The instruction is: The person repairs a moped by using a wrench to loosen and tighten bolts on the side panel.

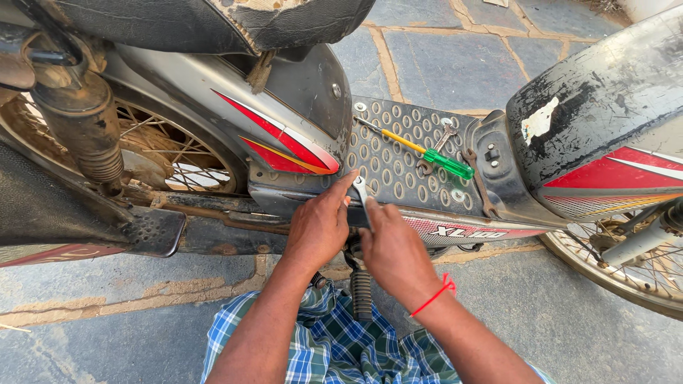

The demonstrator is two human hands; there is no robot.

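My left hand [319, 226] and my right hand [393, 249] meet at the near edge of a moped's black footboard [398, 181]. My right hand grips a small metal wrench [361, 193] that stands upright between the hands. The fingers of my left hand rest on the footboard edge beside the tool, touching its upper end. A red thread circles my right wrist. What the wrench's lower end sits on is hidden by my hands.
A screwdriver [427, 152] with a yellow shaft and green handle lies on the footboard, next to a metal spanner [442, 139]. The rear wheel and shock absorber [84, 131] are at left, the front wheel [626, 263] at right. A foot peg [361, 293] hangs below.
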